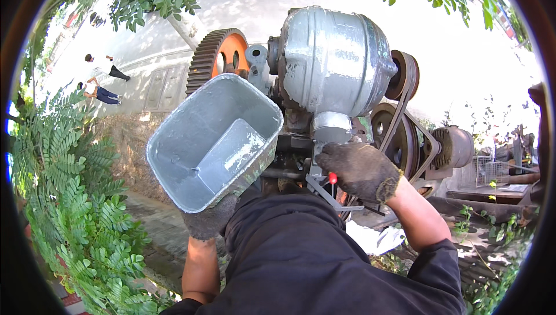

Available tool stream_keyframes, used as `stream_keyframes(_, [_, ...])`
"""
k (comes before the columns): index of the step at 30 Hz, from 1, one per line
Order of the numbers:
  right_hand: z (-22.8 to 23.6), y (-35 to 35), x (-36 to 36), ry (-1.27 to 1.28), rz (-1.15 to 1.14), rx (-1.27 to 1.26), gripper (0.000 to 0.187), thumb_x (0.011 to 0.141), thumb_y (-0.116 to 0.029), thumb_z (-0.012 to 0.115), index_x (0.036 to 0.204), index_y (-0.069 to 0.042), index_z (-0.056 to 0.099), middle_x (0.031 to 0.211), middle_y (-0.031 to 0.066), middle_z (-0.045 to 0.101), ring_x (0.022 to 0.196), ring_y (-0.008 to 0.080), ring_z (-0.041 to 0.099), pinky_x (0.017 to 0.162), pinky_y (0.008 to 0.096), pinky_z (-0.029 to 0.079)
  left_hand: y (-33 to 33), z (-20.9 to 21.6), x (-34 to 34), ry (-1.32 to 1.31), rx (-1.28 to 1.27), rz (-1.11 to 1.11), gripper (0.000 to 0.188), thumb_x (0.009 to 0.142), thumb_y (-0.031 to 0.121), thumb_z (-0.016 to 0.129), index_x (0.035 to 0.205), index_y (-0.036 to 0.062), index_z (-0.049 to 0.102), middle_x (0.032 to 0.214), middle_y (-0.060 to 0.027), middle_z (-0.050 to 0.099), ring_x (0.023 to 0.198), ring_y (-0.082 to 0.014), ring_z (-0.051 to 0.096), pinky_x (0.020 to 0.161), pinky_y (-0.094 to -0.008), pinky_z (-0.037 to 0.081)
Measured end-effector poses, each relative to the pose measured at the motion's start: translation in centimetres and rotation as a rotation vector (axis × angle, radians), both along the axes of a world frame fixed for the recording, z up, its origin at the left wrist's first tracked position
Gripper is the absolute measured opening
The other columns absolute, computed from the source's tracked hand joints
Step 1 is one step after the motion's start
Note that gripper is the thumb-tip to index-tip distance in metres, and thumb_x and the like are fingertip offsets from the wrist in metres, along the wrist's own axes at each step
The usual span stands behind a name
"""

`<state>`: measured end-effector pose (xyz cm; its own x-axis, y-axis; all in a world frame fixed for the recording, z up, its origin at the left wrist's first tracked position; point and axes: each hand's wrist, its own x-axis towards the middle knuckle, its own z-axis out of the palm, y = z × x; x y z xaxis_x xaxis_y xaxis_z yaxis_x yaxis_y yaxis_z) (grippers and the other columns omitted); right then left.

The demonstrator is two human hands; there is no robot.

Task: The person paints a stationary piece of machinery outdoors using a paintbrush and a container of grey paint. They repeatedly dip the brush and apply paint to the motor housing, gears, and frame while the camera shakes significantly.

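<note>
From where I stand, the head camera looks steeply down the front of the wearer's dark shirt (289, 251), with the left hand (209, 218), the right hand (360, 169) and the grey machine (336, 60) all close before it. Its fisheye view (black at the corners) spreads wide enough to catch green leaves (87, 222) along its left side and distant people (105, 94) turned nearly sideways.
</note>
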<state>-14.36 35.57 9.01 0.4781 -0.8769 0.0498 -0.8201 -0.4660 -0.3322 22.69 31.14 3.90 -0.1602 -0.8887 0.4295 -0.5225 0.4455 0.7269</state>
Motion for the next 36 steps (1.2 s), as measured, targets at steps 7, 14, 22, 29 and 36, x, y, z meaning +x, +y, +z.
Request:
stream_keyframes(7, [-0.5,-0.9,5.5,0.206,0.228,-0.073,0.024,0.091,-0.015,0.063,0.113,-0.010,0.070,0.103,0.0140,0.069,0.090,0.0299,0.073,0.071,0.0414,0.056,1.0,-2.3,1.9,-0.099,-0.023,0.028,0.065,0.085,0.016,0.085,0.140,-0.0050,0.058,0.131,-0.0138,0.066,0.117,-0.0267,0.064,0.102,-0.0407,0.053])
stream_keyframes(14, [-0.4,-2.4,4.8,0.081,0.115,0.108,0.022,0.097,-0.024,0.061,0.105,-0.006,0.069,0.096,0.0144,0.067,0.080,0.0344,0.072,0.069,0.0483,0.055,2.0,-3.3,4.6,-0.170,-0.082,0.170,0.068,0.088,0.018,0.083,0.145,-0.0053,0.052,0.135,-0.0166,0.063,0.120,-0.0308,0.062,0.107,-0.0457,0.050])
stream_keyframes(22, [0.8,-1.5,5.4,-0.026,0.161,0.118,0.023,0.093,-0.018,0.064,0.110,-0.003,0.070,0.099,0.0174,0.069,0.091,0.0351,0.074,0.076,0.0457,0.058,1.4,-3.5,4.1,-0.335,-0.196,0.175,0.070,0.085,0.007,0.076,0.147,-0.0071,0.046,0.136,-0.0175,0.059,0.122,-0.0289,0.059,0.109,-0.0445,0.049])
stream_keyframes(29, [-0.2,-2.1,5.2,0.015,0.117,0.085,0.025,0.092,-0.023,0.061,0.108,-0.006,0.067,0.102,0.0148,0.066,0.089,0.0328,0.073,0.074,0.0473,0.057,1.5,-2.8,3.9,-0.583,-0.307,0.196,0.072,0.085,0.007,0.076,0.149,-0.0071,0.044,0.139,-0.0196,0.058,0.126,-0.0328,0.058,0.113,-0.0464,0.046])
stream_keyframes(36, [2.1,-1.9,5.0,0.020,0.103,0.142,0.023,0.092,-0.020,0.063,0.110,-0.007,0.069,0.107,0.0150,0.069,0.092,0.0333,0.073,0.075,0.0451,0.058,1.9,-2.5,3.7,-0.064,0.124,0.217,0.070,0.082,0.021,0.090,0.143,0.0034,0.062,0.137,-0.0136,0.069,0.124,-0.0309,0.066,0.106,-0.0444,0.053])
